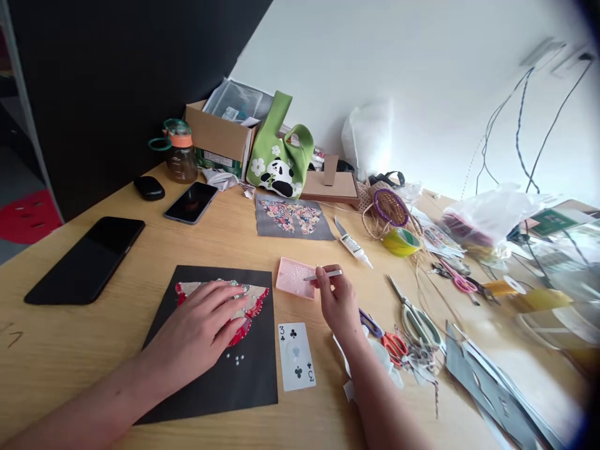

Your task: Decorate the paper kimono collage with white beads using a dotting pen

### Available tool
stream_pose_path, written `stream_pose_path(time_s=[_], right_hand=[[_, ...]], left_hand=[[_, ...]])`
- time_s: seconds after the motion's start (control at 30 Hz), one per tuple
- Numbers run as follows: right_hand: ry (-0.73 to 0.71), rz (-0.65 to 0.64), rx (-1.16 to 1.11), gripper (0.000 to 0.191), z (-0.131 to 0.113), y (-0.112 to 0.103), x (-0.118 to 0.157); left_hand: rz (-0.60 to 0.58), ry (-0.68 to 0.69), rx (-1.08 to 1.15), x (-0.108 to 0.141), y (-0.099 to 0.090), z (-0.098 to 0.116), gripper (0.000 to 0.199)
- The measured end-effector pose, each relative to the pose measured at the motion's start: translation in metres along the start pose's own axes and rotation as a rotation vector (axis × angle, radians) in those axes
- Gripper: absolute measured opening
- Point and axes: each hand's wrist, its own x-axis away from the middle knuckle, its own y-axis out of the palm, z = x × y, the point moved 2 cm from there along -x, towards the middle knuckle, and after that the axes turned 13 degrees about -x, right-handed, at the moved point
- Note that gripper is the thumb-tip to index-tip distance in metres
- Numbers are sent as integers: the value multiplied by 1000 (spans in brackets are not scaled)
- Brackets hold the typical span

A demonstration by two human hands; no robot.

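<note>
My left hand (204, 322) lies flat with fingers spread over a red and cream beaded fabric piece (255, 302) on a black sheet (253, 381), hiding part of it. Several loose white beads (237, 360) rest below the fabric. In my right hand (336, 300) a thin silver pen-like tool (328, 275) is pinched. Its tip is over the pink tray (295, 289), which holds many tiny pale beads. A three of clubs card (297, 356) lies beside the black sheet.
Two dark phones (89, 259) (191, 202) and a mouse (149, 187) are at the left. Behind stand a bottle (181, 156), cardboard box (218, 134) and green panda bag (281, 162). A glue tube (352, 245), scissors (417, 319) and yellow tape (402, 242) lie right.
</note>
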Motion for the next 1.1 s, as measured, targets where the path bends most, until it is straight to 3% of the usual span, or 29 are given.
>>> stream_pose_path(time_s=[0.4, 1.1], right_hand=[[-41, -31, 112, 25, 20, 12, -2], [-90, -39, 206, 22, 23, 16, -1]], left_hand=[[-52, -7, 11, 3, 9, -6, 24], [-31, 8, -4, -4, 3, -5, 26]])
